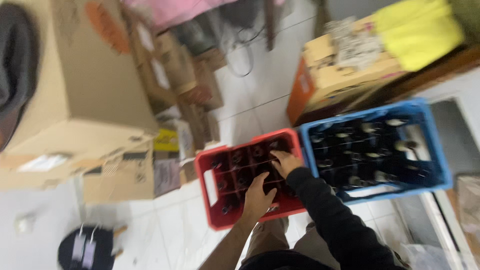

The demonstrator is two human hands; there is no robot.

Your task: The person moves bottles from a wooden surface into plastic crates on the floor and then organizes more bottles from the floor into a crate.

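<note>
A red crate (209,176) sits beside a blue crate (436,145), near brown cardboard boxes (95,90) and a yellow cloth (417,31).

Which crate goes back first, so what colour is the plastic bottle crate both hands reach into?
Red plastic bottle crate, seen in the head view.

a blue crate (435,150) of dark bottles is set on the white tiled floor (265,85). large cardboard boxes (95,95) are stacked at left. a yellow cloth (417,30) is laid over another box (330,75).
</note>
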